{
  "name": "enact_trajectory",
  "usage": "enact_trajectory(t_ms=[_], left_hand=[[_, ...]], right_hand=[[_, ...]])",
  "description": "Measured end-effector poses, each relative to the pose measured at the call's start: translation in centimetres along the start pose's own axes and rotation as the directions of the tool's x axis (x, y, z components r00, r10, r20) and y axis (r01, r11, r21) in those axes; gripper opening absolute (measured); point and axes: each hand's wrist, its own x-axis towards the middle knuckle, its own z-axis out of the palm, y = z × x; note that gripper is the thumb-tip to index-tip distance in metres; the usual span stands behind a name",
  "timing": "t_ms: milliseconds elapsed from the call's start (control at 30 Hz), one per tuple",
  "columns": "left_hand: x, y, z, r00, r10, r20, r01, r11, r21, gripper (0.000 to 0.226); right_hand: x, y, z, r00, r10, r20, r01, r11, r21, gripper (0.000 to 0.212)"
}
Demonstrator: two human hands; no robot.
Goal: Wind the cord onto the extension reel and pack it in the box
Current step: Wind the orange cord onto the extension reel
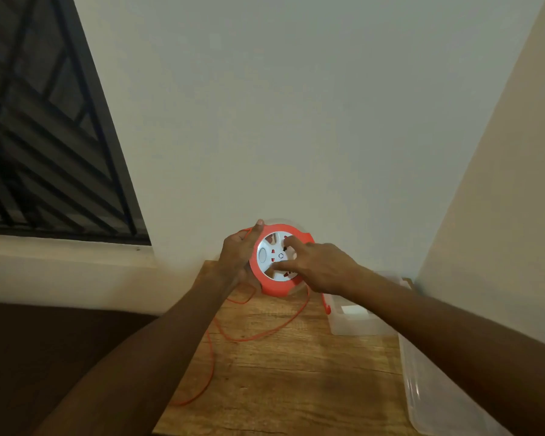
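Note:
The extension reel (272,262) is a round orange drum with a white socket face, held upright above the far end of the wooden table (296,372). My left hand (238,253) grips its left rim, thumb over the top edge. My right hand (315,265) lies on the white face, with its index finger and thumb touching the face. The loose orange cord (233,336) hangs from the reel, loops across the table and drops over the left edge. The clear plastic box (356,319) stands open at the right, partly hidden by my right forearm.
A clear plastic lid (438,398) lies along the table's right edge, near the front. Walls close in behind and to the right. A dark barred window (44,136) fills the upper left, with a ledge below it.

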Motion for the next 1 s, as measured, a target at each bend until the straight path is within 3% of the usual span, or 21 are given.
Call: enact_trajectory(t_ms=[167, 367, 533, 633, 767, 867, 933, 1000], left_hand=[[0.6, 1.5, 0.1, 0.996, -0.038, 0.085, 0.035, 0.999, 0.031, 0.039], [0.8, 3.3, -0.1, 0.967, -0.029, 0.252, 0.014, 0.998, 0.063, 0.036], [1.3, 4.9, -0.4, 0.963, -0.040, 0.267, 0.012, 0.994, 0.107, 0.035], [1.4, 5.6, -0.3, 0.968, -0.028, 0.248, 0.004, 0.995, 0.098, 0.041], [1.2, 5.8, 0.4, 0.968, -0.011, 0.251, -0.021, 0.992, 0.126, 0.044], [1.0, 6.0, 0.7, 0.975, 0.040, 0.220, -0.072, 0.988, 0.139, 0.041], [0.8, 6.3, 0.9, 0.983, 0.082, 0.163, -0.100, 0.989, 0.105, 0.035], [0.7, 6.4, 1.3, 0.989, 0.123, 0.080, -0.127, 0.990, 0.052, 0.027]], right_hand=[[0.9, -0.1, -2.7, 0.990, -0.127, 0.059, 0.139, 0.956, -0.259, 0.053], [2.5, 0.5, -3.7, 0.938, -0.310, 0.157, 0.347, 0.847, -0.403, 0.053], [2.9, 0.8, -5.1, 0.951, -0.240, 0.194, 0.306, 0.819, -0.486, 0.068], [2.9, 0.2, -5.3, 0.962, -0.196, 0.188, 0.266, 0.816, -0.514, 0.065], [3.3, 0.0, -5.4, 0.950, -0.249, 0.189, 0.313, 0.760, -0.570, 0.066], [3.3, 0.1, -5.7, 0.984, -0.124, 0.127, 0.170, 0.866, -0.470, 0.065], [3.3, 0.1, -5.5, 1.000, 0.027, 0.016, -0.021, 0.953, -0.301, 0.068], [3.5, -0.2, -4.7, 0.970, 0.219, -0.101, -0.226, 0.972, -0.066, 0.070]])
